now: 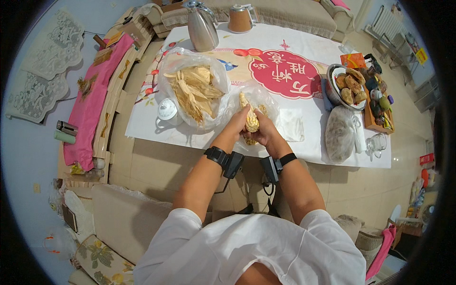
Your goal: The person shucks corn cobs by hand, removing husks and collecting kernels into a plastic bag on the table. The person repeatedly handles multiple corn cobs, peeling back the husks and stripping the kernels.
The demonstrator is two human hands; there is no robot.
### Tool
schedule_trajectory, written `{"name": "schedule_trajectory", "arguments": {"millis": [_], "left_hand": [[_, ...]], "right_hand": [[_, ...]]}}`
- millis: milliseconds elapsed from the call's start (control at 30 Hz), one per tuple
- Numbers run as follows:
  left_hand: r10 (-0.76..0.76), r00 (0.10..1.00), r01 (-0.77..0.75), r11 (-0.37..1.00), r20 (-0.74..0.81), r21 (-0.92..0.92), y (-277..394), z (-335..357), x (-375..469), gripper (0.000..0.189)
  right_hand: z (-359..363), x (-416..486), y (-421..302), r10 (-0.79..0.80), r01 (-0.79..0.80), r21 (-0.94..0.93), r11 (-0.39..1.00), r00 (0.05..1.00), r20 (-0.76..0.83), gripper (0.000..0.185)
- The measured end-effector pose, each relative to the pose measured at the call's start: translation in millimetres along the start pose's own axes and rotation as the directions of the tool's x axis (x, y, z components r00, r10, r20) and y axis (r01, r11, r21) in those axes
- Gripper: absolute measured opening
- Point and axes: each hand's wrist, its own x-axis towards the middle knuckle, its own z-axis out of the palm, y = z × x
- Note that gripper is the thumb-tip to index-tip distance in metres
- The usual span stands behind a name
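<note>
Both hands close around an ear of dried corn [252, 123], pale yellow, with a partly bare, narrow end pointing away from me. My left hand [241, 123] grips its left side and my right hand [265, 128] its right side. Beneath the hands lies a clear plastic bag [269, 94] with loose corn kernels [263, 109] in it; more kernels [250, 141] show just below my fingers. To the left, an open plastic bag [222, 78] holds dry corn husks [194, 87]. A folded white tissue [292, 124] lies right of my right hand.
A lidded white cup [167, 109] stands left on the table [149, 137]. A steel jug [202, 30] and a kettle [239, 19] stand at the far side. At the right are a bowl of bread pieces [333, 98], a tied plastic bag [340, 135] and a glass mug [377, 144].
</note>
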Motion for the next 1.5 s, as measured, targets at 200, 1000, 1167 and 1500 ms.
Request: {"name": "schedule_trajectory", "arguments": {"millis": [200, 1000, 1167, 1500], "left_hand": [[0.062, 0.986, -0.110, 0.944, -0.158, -0.313, -4, 4, 15, 0.049], [0.059, 0.986, -0.128, 0.865, -0.155, -0.484, -20, -13, 44, 0.031], [0.036, 0.994, -0.080, 0.875, -0.099, -0.478, -16, -12, 38, 0.030], [0.194, 0.888, -0.272, 0.952, -0.416, -0.137, -13, 11, 44, 0.042]], "right_hand": [[-2, 2, 9, -0.219, 0.137, -0.445, 0.885, 0.966, -0.138, 0.049], [-34, 16, 14, -0.276, 0.193, -0.558, 0.807, 0.959, -0.068, 0.045], [-41, 22, 16, -0.498, 0.196, -0.708, 0.678, 0.832, -0.247, 0.039], [-15, 4, 5, -0.548, 0.200, -0.868, 0.455, 0.831, -0.095, 0.051]]}}
